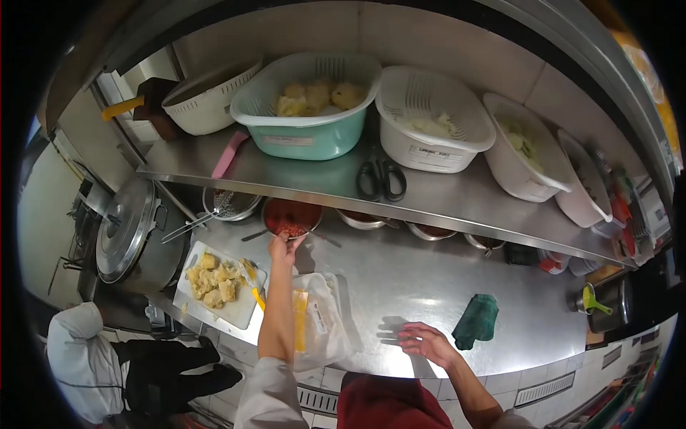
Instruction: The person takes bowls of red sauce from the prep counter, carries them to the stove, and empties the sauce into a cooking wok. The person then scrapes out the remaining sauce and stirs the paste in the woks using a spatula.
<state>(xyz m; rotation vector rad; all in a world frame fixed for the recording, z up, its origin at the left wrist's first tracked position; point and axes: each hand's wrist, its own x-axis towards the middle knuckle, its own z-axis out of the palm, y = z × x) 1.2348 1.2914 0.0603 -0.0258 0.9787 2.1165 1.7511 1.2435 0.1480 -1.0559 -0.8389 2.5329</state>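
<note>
My left hand [284, 247] reaches under the shelf, fingers closed at the near rim of a metal bowl [306, 205] holding red sauce and chopped red pieces. My right hand [427, 343] hovers over the counter's front edge, open with its fingers apart and holding nothing. To its right lies a crumpled green cloth [476, 322]. Beside my left forearm is a clear plastic container [330, 336] with a label. Left of that, chunks of pale yellow food [216, 280] sit on a white cutting board [239, 314], with a yellow-handled knife [258, 297] at the board's edge.
Several plastic tubs, including a turquoise basin [307, 139], stand on the steel shelf [443, 196] with black-handled scissors [381, 180]. Underneath are more metal bowls [361, 222]. A large lidded pot [128, 232] stands left. Another person [86, 365] is at lower left.
</note>
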